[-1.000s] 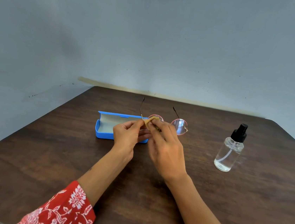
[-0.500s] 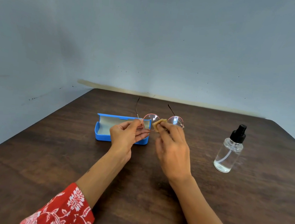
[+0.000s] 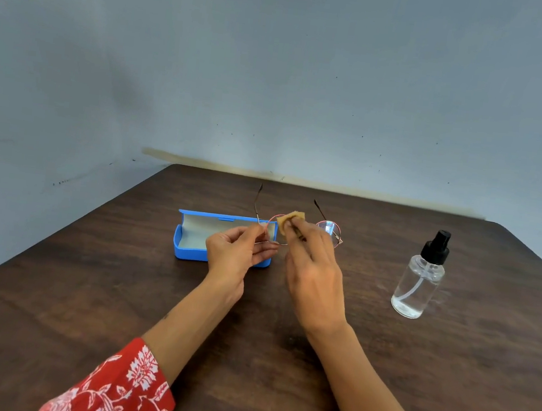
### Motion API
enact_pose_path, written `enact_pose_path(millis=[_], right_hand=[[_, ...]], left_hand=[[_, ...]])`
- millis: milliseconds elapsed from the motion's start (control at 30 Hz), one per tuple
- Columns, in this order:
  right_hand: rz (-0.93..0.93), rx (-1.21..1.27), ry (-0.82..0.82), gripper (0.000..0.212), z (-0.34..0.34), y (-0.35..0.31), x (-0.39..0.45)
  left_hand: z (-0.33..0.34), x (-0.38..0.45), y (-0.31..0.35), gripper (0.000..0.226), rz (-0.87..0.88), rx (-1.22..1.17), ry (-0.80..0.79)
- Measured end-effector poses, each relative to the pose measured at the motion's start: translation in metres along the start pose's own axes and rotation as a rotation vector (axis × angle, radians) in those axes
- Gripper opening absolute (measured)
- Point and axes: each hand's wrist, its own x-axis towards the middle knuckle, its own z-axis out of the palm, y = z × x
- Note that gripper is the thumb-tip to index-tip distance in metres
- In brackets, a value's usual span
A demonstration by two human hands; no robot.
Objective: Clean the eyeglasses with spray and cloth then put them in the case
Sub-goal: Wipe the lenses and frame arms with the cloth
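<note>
Round thin-rimmed eyeglasses (image 3: 330, 229) hang in the air above the table, temples pointing away from me. My left hand (image 3: 235, 252) pinches the frame at its left hinge. My right hand (image 3: 314, 271) presses a small tan cloth (image 3: 289, 221) against the left lens, which the cloth and fingers mostly hide. The right lens shows past my fingers. A blue eyeglass case (image 3: 187, 246) lies open on the table behind my left hand. A clear spray bottle (image 3: 418, 283) with a black pump top stands upright to the right, apart from both hands.
A dark wooden table (image 3: 85, 285) stands against a pale blue wall, with its left edge running diagonally and its far right corner rounded. A red patterned sleeve (image 3: 117, 387) covers my left forearm at the bottom.
The cloth in my right hand has shifted between the lenses and now sits back on the left lens. The glasses have tilted and moved slightly right. Bottle and case have not moved.
</note>
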Motion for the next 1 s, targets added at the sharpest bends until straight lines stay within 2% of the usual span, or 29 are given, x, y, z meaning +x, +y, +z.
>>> enact_pose_path(millis=[133,300,500,600,700,800,933,1000], right_hand=[[-0.067,0.059,-0.078,0.029,0.001,-0.006,-0.002],[0.046,0.012,0.010,0.028,-0.002,0.001,-0.001],[-0.058,0.063,-0.061,0.025,0.002,-0.004,-0.003],[0.005,0.060,-0.019,0.022,-0.003,0.000,-0.003],[0.049,0.029,0.021,0.029,-0.005,0.004,-0.001],[0.005,0.040,-0.025,0.032,-0.005,0.001,0.000],[-0.106,0.061,-0.083,0.025,-0.006,-0.005,-0.002],[-0.079,0.038,-0.059,0.024,-0.008,-0.001,-0.002]], left_hand=[[-0.001,0.001,0.002,0.008,0.012,0.016,0.011],[-0.001,0.001,0.001,0.008,0.006,0.005,0.011],[-0.002,-0.001,0.000,0.005,0.008,0.041,0.007],[-0.003,0.001,0.000,0.005,0.006,0.026,0.011],[-0.002,0.000,-0.001,0.008,0.006,0.033,0.012],[-0.002,-0.001,-0.001,0.010,0.017,0.038,-0.001],[-0.003,-0.001,0.002,0.005,0.029,0.031,0.009],[-0.003,0.001,0.004,0.006,0.045,0.012,0.016]])
